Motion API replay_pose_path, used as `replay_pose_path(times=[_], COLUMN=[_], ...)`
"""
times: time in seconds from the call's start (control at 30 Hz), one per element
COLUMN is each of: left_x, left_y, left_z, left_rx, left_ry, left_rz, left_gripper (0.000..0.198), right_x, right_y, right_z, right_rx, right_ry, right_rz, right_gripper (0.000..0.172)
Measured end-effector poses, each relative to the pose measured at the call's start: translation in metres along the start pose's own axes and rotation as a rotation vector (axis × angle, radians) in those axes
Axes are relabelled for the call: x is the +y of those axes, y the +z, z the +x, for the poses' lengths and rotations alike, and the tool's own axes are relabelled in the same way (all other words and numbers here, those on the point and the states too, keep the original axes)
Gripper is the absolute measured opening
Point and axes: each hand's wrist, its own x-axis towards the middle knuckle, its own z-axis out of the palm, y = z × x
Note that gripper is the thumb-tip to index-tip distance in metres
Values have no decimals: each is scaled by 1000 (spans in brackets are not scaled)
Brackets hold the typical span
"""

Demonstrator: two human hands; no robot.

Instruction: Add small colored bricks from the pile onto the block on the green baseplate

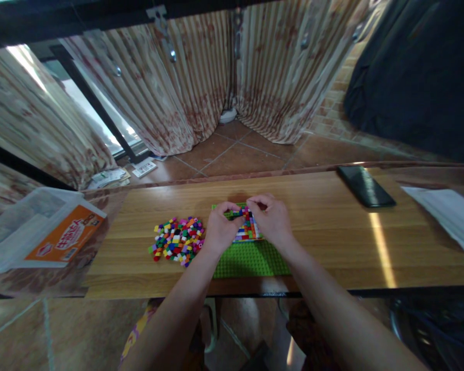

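A green studded baseplate (251, 260) lies on the wooden table, with rows of small coloured bricks (248, 226) on its far part. My left hand (225, 225) is over the left side of these bricks, thumb and index finger close together in a pinch; what they hold, if anything, is too small to name. Over the right side is my right hand (269, 215), its fingers curled and thumb near the index finger, with any held piece hidden. Left of the baseplate lies a loose pile of multicoloured bricks (178, 239).
A black phone (365, 186) lies at the table's (317, 226) far right, with white paper (446, 214) beyond it. A clear plastic box (31, 226) with an orange label stands left of the table. Curtains (201, 77) hang behind.
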Motion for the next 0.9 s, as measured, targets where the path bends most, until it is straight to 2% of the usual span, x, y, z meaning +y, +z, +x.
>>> replay_pose_path(times=[0.3, 0.4, 0.5, 0.6, 0.7, 0.8, 0.9], left_x=[-2, -3, -8, -17, -25, -30, -31], left_y=[-1, -15, -41, -69, -89, -99, -104], left_z=[-3, 1, 9, 15, 15, 13, 11], left_rx=[-12, -10, -9, -116, -250, -352, -405], left_ry=[32, 42, -3, -18, 2, 65, 123], left_rz=[-23, -33, -33, 35, 249, 471, 577], left_gripper=[17, 20, 18, 15, 14, 15, 16], right_x=[1, 2, 3, 5, 5, 4, 4], right_y=[-2, -3, -2, -2, -2, -2, -2], right_z=[0, 0, 1, 1, 1, 1, 1], right_rx=[0, -7, -15, -21, -22, -24, -29], right_ry=[-9, 8, 35, 41, 19, 1, -14], right_rz=[23, 46, 50, 49, 37, 15, 0], right_gripper=[22, 22, 22, 22, 22, 22, 23])
